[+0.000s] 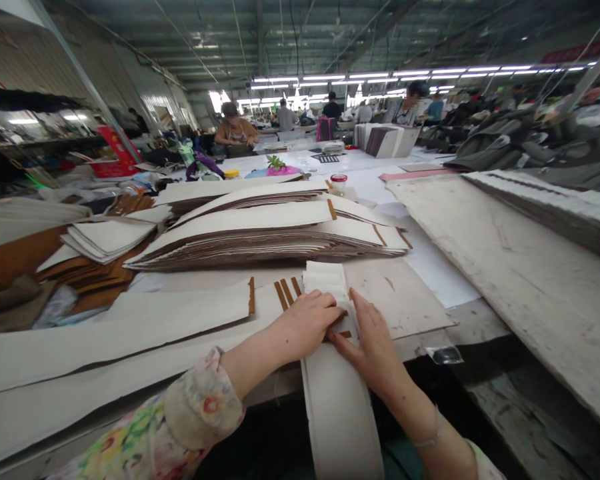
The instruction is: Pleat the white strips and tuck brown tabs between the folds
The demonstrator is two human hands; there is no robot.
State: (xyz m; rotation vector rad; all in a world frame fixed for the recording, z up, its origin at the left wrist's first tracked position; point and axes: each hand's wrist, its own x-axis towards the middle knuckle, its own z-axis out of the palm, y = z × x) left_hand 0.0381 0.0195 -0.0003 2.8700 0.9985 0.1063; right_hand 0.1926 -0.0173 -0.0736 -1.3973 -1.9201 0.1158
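Note:
A long pale strip [337,413] of sheet material runs from the table over its front edge towards me. My left hand [310,323] bends over its far end, with curled fingertips closed on a small brown strip [341,313]. Along the right side lies my right hand [373,340], its fingers stretched out and its thumb reaching across to the pale strip near another brown strip [347,335]. Just beyond the hands is a small stack of white pieces [325,275]. Several loose brown strips [287,292] lie left of it. My left fingers partly hide the brown strip.
Behind my hands lies a thick pile of pale strips [240,237] with brown ends. More long strips [130,323] extend left. A large stained board [460,227] stands at right, near a pinkish flat sheet [395,297]. Co-workers [235,130] are farther back.

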